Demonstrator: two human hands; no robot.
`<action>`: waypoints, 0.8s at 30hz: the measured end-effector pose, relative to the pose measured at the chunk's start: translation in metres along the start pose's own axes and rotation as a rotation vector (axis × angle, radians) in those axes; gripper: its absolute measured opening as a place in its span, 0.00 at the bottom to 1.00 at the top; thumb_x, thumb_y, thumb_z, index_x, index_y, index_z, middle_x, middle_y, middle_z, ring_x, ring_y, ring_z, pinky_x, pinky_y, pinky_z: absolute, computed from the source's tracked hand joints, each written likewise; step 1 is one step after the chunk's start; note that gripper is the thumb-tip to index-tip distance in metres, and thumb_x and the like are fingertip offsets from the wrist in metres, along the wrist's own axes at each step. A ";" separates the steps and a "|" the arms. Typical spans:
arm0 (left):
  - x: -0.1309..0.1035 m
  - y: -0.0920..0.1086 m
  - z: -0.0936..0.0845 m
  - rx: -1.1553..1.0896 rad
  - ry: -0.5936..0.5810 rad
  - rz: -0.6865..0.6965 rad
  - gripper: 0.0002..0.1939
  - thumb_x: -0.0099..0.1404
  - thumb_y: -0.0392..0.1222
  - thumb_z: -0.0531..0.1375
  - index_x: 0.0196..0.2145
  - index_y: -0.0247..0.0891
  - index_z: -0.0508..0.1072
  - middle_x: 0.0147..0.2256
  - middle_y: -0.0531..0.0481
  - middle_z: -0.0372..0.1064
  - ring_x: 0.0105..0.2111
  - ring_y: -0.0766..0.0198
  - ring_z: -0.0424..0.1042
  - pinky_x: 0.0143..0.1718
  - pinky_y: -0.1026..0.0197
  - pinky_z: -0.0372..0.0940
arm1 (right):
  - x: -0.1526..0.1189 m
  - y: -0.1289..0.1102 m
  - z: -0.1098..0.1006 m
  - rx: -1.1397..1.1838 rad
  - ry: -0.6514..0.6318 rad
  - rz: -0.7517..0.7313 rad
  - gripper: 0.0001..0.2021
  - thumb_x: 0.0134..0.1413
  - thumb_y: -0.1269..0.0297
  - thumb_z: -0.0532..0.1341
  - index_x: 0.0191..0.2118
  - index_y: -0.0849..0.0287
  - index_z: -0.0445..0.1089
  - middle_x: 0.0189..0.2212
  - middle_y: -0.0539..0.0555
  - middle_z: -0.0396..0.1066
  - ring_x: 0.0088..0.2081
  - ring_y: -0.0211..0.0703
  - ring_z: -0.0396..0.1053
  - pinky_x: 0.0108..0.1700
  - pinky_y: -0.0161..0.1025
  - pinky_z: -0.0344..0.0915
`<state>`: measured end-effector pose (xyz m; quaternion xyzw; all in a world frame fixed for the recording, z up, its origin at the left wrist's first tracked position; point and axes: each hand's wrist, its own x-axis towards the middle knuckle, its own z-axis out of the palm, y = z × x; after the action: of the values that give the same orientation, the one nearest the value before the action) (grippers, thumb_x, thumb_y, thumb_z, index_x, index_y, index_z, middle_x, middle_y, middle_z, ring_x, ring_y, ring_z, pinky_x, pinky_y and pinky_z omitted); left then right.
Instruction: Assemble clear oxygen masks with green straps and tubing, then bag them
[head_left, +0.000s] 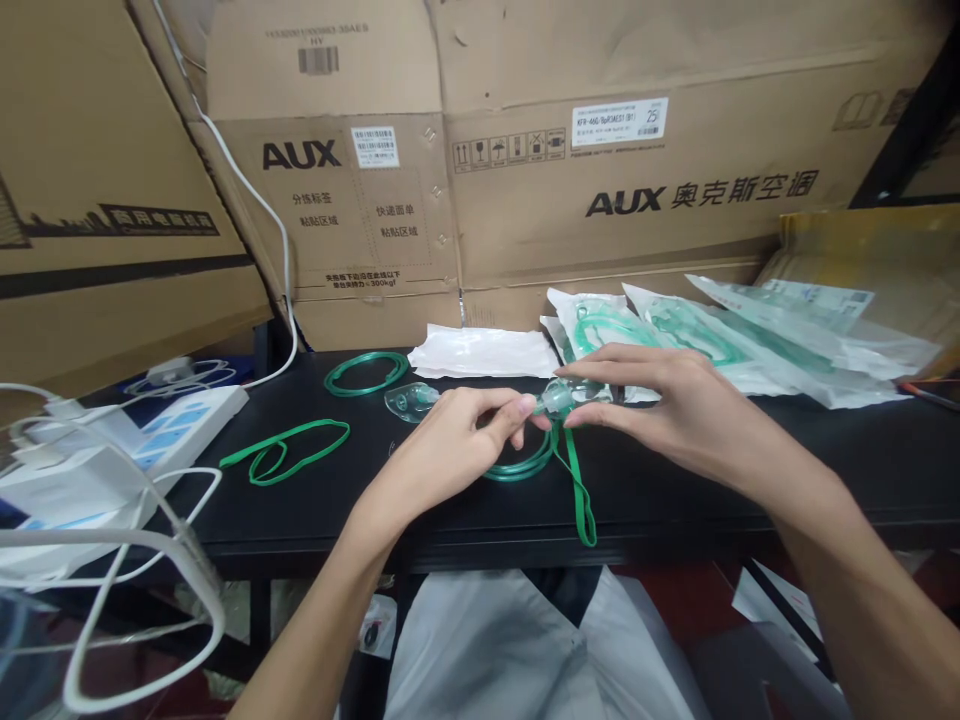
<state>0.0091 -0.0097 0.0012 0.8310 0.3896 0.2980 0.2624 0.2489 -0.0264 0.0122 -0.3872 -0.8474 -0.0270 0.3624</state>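
My right hand [679,400] is closed, thumb and fingertips gripping a clear oxygen mask [559,397]. At the mask's port, my left hand [461,435] pinches the end of a green tube; its fingers partly hide the joint. From the mask a green elastic strap [577,490] hangs down toward the table's front edge. Below and between my hands lies coiled green tubing [517,468]. Left of my left hand, a second clear mask [411,402] rests on the black table, with another green tubing coil [366,373] behind it. A loose green strap [292,450] lies farther left.
Several packaged masks in clear bags [675,335] lie at the back right. A white wrapper [484,350] sits behind my hands. White power strips [150,440] with cables occupy the left. Large cardboard boxes [525,230] stand along the back of the black table [330,520].
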 end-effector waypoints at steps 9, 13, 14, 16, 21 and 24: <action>0.002 0.004 0.004 0.107 0.185 0.066 0.17 0.75 0.44 0.53 0.31 0.39 0.76 0.26 0.57 0.69 0.28 0.66 0.65 0.32 0.64 0.56 | 0.000 -0.003 0.009 -0.042 0.102 -0.135 0.16 0.61 0.62 0.67 0.53 0.61 0.76 0.46 0.56 0.75 0.43 0.46 0.74 0.45 0.40 0.67; 0.002 0.005 0.008 0.176 0.279 0.137 0.15 0.73 0.36 0.55 0.29 0.39 0.74 0.26 0.57 0.70 0.29 0.67 0.67 0.34 0.64 0.57 | 0.000 -0.005 0.008 -0.031 0.081 -0.097 0.15 0.62 0.58 0.66 0.51 0.59 0.77 0.44 0.55 0.76 0.41 0.45 0.74 0.43 0.39 0.66; 0.003 0.005 0.008 0.189 0.296 0.151 0.14 0.72 0.35 0.55 0.29 0.39 0.75 0.27 0.57 0.70 0.29 0.67 0.67 0.34 0.64 0.57 | 0.000 -0.006 0.008 -0.030 0.076 -0.083 0.14 0.63 0.58 0.66 0.50 0.59 0.77 0.43 0.55 0.76 0.41 0.45 0.74 0.43 0.39 0.66; 0.003 0.005 0.009 0.214 0.325 0.170 0.13 0.71 0.32 0.55 0.31 0.39 0.75 0.28 0.57 0.72 0.29 0.67 0.68 0.35 0.64 0.58 | 0.000 -0.008 0.007 -0.031 0.069 -0.056 0.14 0.63 0.56 0.66 0.49 0.58 0.78 0.43 0.54 0.77 0.40 0.45 0.74 0.42 0.39 0.65; 0.003 0.005 0.010 0.289 0.357 0.208 0.13 0.70 0.29 0.55 0.32 0.39 0.76 0.32 0.55 0.74 0.32 0.66 0.70 0.37 0.63 0.58 | 0.002 -0.015 0.007 -0.023 0.051 0.044 0.14 0.62 0.53 0.65 0.42 0.58 0.80 0.40 0.54 0.79 0.41 0.47 0.74 0.42 0.39 0.65; 0.003 0.006 0.010 0.332 0.366 0.232 0.13 0.69 0.28 0.55 0.33 0.39 0.76 0.33 0.55 0.75 0.33 0.65 0.70 0.37 0.62 0.58 | 0.003 -0.020 0.005 0.007 -0.003 0.146 0.16 0.63 0.49 0.64 0.38 0.57 0.80 0.36 0.52 0.80 0.37 0.46 0.73 0.40 0.40 0.64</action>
<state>0.0206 -0.0128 -0.0012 0.8340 0.3763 0.4032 0.0119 0.2314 -0.0363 0.0154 -0.4469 -0.8173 0.0031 0.3636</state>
